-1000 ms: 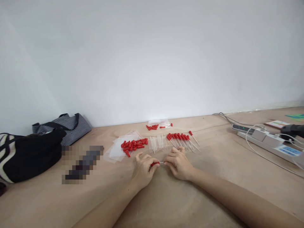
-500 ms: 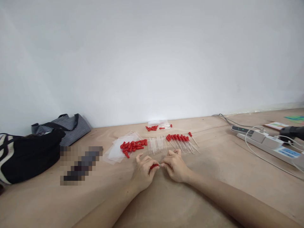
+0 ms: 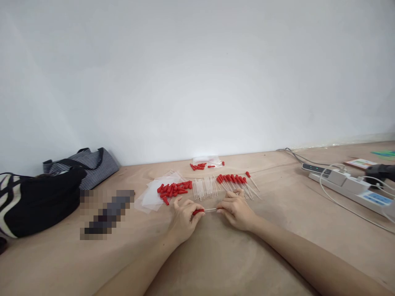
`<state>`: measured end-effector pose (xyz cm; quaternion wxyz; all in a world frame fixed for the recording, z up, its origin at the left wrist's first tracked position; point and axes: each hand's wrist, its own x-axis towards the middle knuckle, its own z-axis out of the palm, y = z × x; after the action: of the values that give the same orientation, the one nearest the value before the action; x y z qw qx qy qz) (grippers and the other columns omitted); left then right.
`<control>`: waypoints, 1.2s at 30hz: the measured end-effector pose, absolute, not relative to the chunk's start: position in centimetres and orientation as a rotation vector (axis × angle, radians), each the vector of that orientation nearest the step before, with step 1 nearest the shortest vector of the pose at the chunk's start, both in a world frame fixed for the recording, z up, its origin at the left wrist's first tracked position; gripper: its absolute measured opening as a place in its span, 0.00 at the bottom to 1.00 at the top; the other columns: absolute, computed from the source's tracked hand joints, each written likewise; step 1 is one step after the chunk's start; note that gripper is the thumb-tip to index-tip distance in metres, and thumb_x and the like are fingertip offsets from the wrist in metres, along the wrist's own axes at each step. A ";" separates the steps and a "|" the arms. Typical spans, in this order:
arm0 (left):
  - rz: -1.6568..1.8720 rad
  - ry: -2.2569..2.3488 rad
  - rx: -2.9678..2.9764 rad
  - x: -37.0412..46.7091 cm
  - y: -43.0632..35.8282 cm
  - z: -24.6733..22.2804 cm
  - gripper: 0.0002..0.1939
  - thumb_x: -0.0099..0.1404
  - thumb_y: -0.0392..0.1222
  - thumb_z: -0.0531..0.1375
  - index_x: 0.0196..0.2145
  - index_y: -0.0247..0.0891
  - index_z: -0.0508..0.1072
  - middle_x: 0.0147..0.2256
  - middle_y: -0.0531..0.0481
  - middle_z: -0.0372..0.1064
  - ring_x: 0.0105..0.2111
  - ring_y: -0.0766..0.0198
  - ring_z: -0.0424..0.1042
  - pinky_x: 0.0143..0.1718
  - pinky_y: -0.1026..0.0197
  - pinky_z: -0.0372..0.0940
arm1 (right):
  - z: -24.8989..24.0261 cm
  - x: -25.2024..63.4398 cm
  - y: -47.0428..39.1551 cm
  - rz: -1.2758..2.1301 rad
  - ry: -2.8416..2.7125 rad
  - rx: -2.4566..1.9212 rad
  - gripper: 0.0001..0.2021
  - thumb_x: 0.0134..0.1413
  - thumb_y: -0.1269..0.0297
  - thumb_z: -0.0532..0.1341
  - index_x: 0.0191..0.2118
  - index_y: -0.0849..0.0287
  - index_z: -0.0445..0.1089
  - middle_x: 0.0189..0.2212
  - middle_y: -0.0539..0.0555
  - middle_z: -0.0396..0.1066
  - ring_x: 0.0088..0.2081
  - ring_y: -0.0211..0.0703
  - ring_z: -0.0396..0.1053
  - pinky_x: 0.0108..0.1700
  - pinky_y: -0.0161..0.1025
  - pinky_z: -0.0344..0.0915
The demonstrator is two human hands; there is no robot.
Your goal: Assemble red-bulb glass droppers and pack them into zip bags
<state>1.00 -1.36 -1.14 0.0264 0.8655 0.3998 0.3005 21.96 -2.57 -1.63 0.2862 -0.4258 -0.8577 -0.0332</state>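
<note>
Wooden table [image 3: 290,218] across the lower frame; just below centre, the left hand [image 3: 184,216] pinches a red bulb [image 3: 198,211], the right hand [image 3: 237,210] a thin tube [image 3: 210,210] reaching it. Crooked pushing could crack the tube; loose pinching, drop the bulb.

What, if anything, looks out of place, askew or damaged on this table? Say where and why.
One red-capped tube, at the right end of the row of red-capped tubes, looks slightly askew: its cap sits nearer the wall than the others. Nothing visible looks spilled or broken.
</note>
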 end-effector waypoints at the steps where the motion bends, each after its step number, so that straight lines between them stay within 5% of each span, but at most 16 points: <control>1: 0.929 1.234 2.679 1.0 -1.4 -1.2 0.05 0.60 0.41 0.54 0.29 0.41 0.69 0.26 0.57 0.70 0.31 0.65 0.67 0.49 0.46 0.40 | -1.8 22.0 -2.6 -0.105 -2.282 -1.138 0.10 0.55 0.65 0.51 0.30 0.57 0.69 0.24 0.51 0.70 0.33 0.39 0.59 0.41 0.43 0.42; 11: 0.860 1.229 2.750 1.3 -1.8 -0.7 0.07 0.60 0.41 0.52 0.30 0.42 0.69 0.27 0.55 0.71 0.32 0.64 0.67 0.50 0.46 0.40 | -0.9 21.7 -2.8 -0.058 -2.374 -1.218 0.10 0.53 0.64 0.53 0.28 0.56 0.70 0.26 0.51 0.69 0.35 0.40 0.58 0.40 0.43 0.41; 17: 0.916 1.646 2.651 -0.4 0.3 -0.5 0.15 0.57 0.49 0.55 0.42 0.43 0.67 0.43 0.48 0.68 0.45 0.55 0.61 0.50 0.45 0.41 | -1.2 22.4 -1.5 -0.049 -2.066 -1.581 0.11 0.53 0.63 0.53 0.28 0.52 0.72 0.26 0.50 0.70 0.36 0.42 0.59 0.39 0.43 0.42; 22: 0.846 2.063 2.491 -2.2 2.0 -0.8 0.12 0.54 0.45 0.58 0.37 0.43 0.70 0.42 0.47 0.67 0.45 0.53 0.60 0.47 0.46 0.44 | -1.8 21.7 0.7 0.005 -1.720 -1.883 0.13 0.52 0.61 0.52 0.27 0.52 0.73 0.25 0.52 0.71 0.38 0.46 0.61 0.42 0.44 0.44; 36: 0.747 2.070 2.408 -2.9 2.6 -1.2 0.08 0.56 0.46 0.56 0.31 0.42 0.69 0.34 0.50 0.70 0.39 0.57 0.65 0.42 0.50 0.47 | -2.0 20.4 2.9 -0.097 -1.653 -2.059 0.17 0.52 0.55 0.49 0.27 0.59 0.71 0.29 0.57 0.71 0.38 0.49 0.62 0.43 0.47 0.42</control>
<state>-2.88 2.57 -1.20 -0.0601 0.7368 0.6334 0.2287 20.42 2.95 -2.01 0.2470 -0.7551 -0.6062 -0.0357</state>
